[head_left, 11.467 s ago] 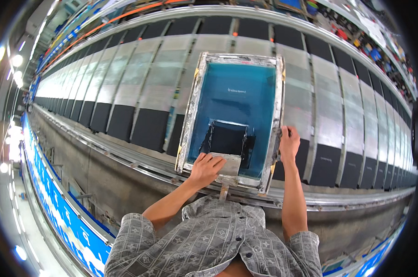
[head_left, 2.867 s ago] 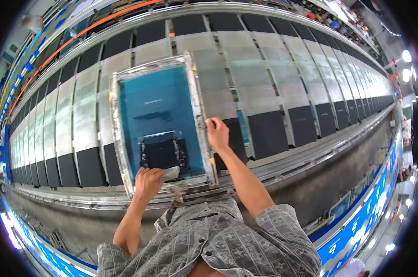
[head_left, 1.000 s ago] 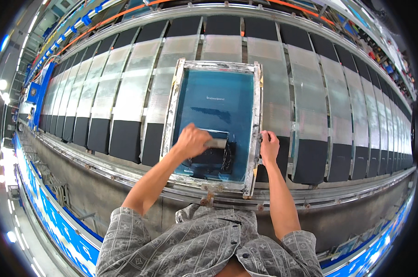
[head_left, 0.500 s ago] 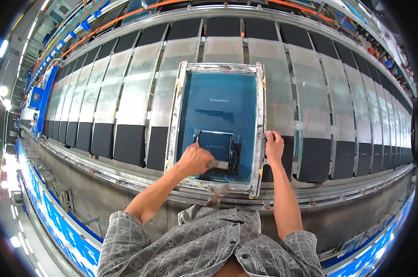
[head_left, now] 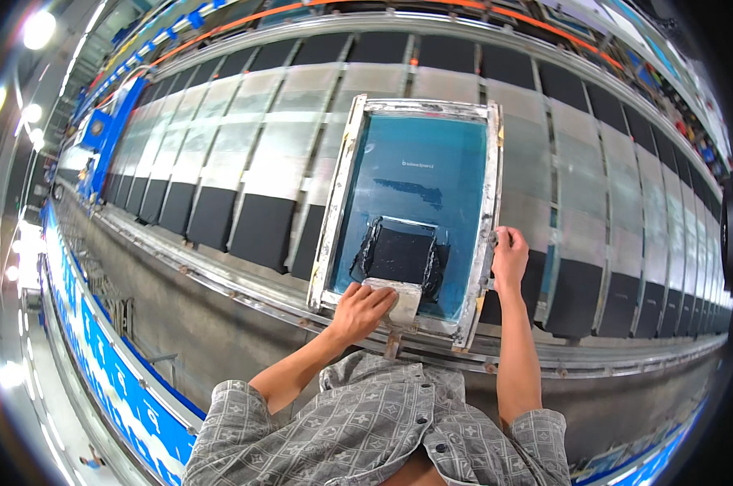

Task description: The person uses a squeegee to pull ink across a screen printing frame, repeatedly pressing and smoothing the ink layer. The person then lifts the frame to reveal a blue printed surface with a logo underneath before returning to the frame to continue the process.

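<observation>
A screen-printing frame [head_left: 487, 190] with worn pale edges lies before me, its mesh [head_left: 455, 162] teal. Near the bottom of the mesh, black ink [head_left: 399, 253] covers a rectangle, with thick ridges along its sides. My left hand [head_left: 362, 311] is closed on a flat, pale squeegee [head_left: 402, 301] at the near edge of that inked patch. At the frame's right side, the fingers of my right hand [head_left: 509, 255] are curled against the rail, pinching it or a small part on it.
Long printing pallets [head_left: 277, 150] stand in a row to both sides, with black fabric [head_left: 269, 224] at their near and far ends. A metal rail [head_left: 212, 271] runs along the near side. Blue machinery [head_left: 111, 142] stands at the left.
My left hand has drawn the squeegee toward me, to the near end of the mesh. Black ink now fills the rectangle. The view has tilted; my right hand remains at the frame's side.
</observation>
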`<state>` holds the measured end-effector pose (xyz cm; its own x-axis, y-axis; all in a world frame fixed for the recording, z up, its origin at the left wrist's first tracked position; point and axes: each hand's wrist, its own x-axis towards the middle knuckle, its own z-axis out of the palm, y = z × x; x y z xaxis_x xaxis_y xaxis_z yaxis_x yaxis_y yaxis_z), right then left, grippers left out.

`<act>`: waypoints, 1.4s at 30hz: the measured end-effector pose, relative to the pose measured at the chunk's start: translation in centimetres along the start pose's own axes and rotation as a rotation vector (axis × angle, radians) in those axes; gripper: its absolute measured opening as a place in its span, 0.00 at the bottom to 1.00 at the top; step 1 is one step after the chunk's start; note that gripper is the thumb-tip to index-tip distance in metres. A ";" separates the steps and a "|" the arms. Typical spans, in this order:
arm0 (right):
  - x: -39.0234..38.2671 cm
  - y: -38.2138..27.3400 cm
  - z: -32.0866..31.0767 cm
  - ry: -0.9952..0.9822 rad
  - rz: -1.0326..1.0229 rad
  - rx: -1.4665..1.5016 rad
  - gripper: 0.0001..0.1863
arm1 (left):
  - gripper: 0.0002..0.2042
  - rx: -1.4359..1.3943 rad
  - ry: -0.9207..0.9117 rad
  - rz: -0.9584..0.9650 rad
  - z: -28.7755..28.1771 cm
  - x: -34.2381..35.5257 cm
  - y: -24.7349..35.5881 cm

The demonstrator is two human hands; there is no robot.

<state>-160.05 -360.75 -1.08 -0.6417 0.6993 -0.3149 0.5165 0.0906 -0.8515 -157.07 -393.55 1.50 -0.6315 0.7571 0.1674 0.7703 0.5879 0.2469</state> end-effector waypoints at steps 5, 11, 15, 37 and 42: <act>-3.3 3.0 10.9 0.005 -0.195 0.054 0.15 | 0.25 0.040 -0.163 -0.060 -3.4 -2.7 -9.4; -5.8 0.5 15.6 -0.001 -0.109 0.049 0.15 | 0.17 -0.028 -0.202 -0.074 -5.1 -4.8 -14.6; -4.7 1.6 16.0 0.026 -0.080 -0.016 0.15 | 0.11 -0.138 -0.361 -0.063 -5.9 -1.9 -17.0; -4.5 1.7 16.1 0.003 -0.040 0.018 0.14 | 0.11 -0.066 -0.209 0.067 -5.3 4.8 -20.6; -4.9 1.1 16.3 -0.001 -0.028 -0.009 0.15 | 0.20 -0.004 -0.161 0.059 -4.0 3.8 -20.4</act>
<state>-165.60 -375.59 -7.32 -0.6561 0.6961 -0.2917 0.5039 0.1163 -0.8559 -175.59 -403.79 0.94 -0.5624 0.8264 0.0270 0.8052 0.5400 0.2451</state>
